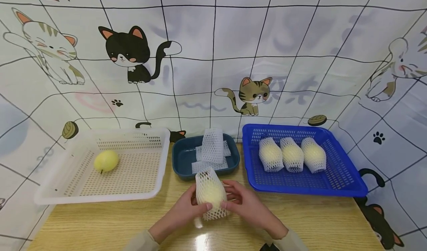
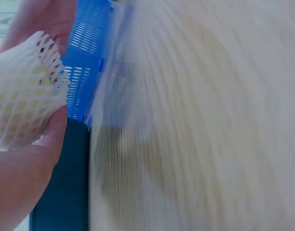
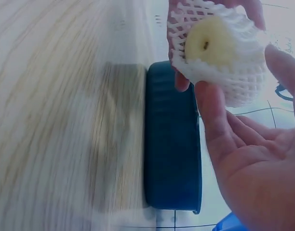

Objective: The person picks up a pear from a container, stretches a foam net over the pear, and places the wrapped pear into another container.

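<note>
A yellow-green apple in a white foam net sleeve (image 1: 211, 193) is held between both hands over the front of the table. My left hand (image 1: 188, 204) grips it from the left, thumb on the near side and fingers behind. From the right, my right hand (image 1: 245, 202) pinches it with thumb and fingers. At the net's open end, the right wrist view shows the apple's brown dimple (image 3: 206, 45). Just beyond the hands stands a teal tray (image 1: 181, 160) with several flat foam nets (image 1: 212, 147) inside.
A white basket (image 1: 106, 199) at the left holds one bare yellow-green apple (image 1: 106, 161). At the right, a blue basket (image 1: 307, 189) contains three netted apples (image 1: 292, 155) in a row. A cat-print cloth (image 1: 193, 76) hangs behind the wooden table (image 1: 100, 225).
</note>
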`<state>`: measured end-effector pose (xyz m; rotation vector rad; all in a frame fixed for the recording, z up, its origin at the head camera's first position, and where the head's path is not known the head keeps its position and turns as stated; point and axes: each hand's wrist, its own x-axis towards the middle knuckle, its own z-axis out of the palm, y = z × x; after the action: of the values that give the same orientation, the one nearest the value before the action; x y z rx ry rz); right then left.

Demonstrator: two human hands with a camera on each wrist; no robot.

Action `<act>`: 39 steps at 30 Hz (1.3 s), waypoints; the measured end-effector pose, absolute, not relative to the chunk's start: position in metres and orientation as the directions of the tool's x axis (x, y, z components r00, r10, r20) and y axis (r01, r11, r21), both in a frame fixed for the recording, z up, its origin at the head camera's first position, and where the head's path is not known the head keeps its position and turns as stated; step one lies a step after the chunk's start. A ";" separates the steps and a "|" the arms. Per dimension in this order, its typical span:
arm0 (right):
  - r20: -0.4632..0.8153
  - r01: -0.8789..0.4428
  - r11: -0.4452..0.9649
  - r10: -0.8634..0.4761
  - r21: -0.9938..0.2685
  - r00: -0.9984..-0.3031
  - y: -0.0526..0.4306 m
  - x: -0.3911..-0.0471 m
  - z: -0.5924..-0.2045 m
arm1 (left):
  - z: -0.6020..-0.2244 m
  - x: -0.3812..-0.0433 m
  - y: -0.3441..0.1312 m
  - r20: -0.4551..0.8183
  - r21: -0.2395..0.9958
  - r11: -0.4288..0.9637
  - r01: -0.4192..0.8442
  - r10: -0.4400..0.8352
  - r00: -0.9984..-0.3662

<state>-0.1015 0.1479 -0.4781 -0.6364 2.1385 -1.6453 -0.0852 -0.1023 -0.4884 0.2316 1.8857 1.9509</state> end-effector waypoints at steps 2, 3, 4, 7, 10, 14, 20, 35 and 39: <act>0.000 -0.121 0.191 -0.535 -0.974 -0.845 0.148 -0.101 -0.478 | -0.488 -0.085 -0.101 -0.173 0.980 -0.026 -0.197 0.380 -0.909; 0.001 -0.119 0.191 -0.524 -0.974 -0.852 0.149 -0.101 -0.478 | -0.488 -0.085 -0.101 -0.180 0.976 -0.048 -0.212 0.372 -0.911; 0.003 -0.122 0.196 -0.514 -0.973 -0.858 0.149 -0.101 -0.477 | -0.489 -0.085 -0.100 -0.182 0.972 -0.073 -0.224 0.367 -0.912; -0.003 -0.128 0.236 -0.487 -0.963 -0.873 0.148 -0.101 -0.476 | -0.490 -0.084 -0.099 -0.200 0.952 -0.149 -0.266 0.352 -0.914; -0.005 -0.140 0.279 -0.463 -0.950 -0.886 0.147 -0.100 -0.473 | -0.491 -0.082 -0.097 -0.220 0.930 -0.210 -0.300 0.336 -0.916; 0.009 -0.163 0.309 -0.445 -0.937 -0.895 0.144 -0.099 -0.470 | -0.491 -0.081 -0.093 -0.236 0.888 -0.308 -0.340 0.329 -0.914; 0.006 -0.135 0.297 -0.400 -0.945 -0.917 0.140 -0.098 -0.468 | -0.491 -0.080 -0.089 -0.242 0.841 -0.390 -0.374 0.347 -0.906; 0.062 -0.212 0.326 -0.415 -0.921 -0.907 0.138 -0.086 -0.466 | -0.491 -0.081 -0.085 -0.224 0.851 -0.415 -0.323 0.270 -0.936; 0.044 -0.216 0.337 -0.451 -0.916 -0.891 0.139 -0.083 -0.468 | -0.491 -0.081 -0.085 -0.229 0.873 -0.369 -0.319 0.266 -0.936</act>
<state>-0.0833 0.1385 -0.4676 -0.6051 2.3825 -1.5811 -0.0812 -0.0854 -0.4912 -0.0697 1.5096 2.3406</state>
